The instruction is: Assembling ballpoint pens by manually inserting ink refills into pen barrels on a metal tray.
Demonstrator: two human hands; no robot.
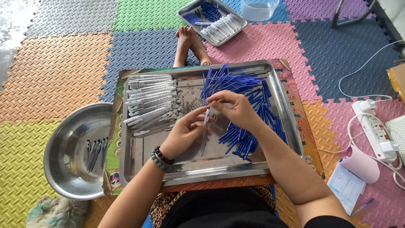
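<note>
While pinched by both hands [211,120], slim grey-white pen barrel [206,126], upright.

Flattened printed cardboard box [304,122] lay under steel tray, sticking out at tray's L, R and far edges; rect., w/ orange, yellow, green and red print, small round marks along R strip, blue-white emblem at near-L corner. White printed paper slip [346,186] lay on foam floor mat, nr box's near-R corner, pink sheet curled just above it. No screens seen.
</note>
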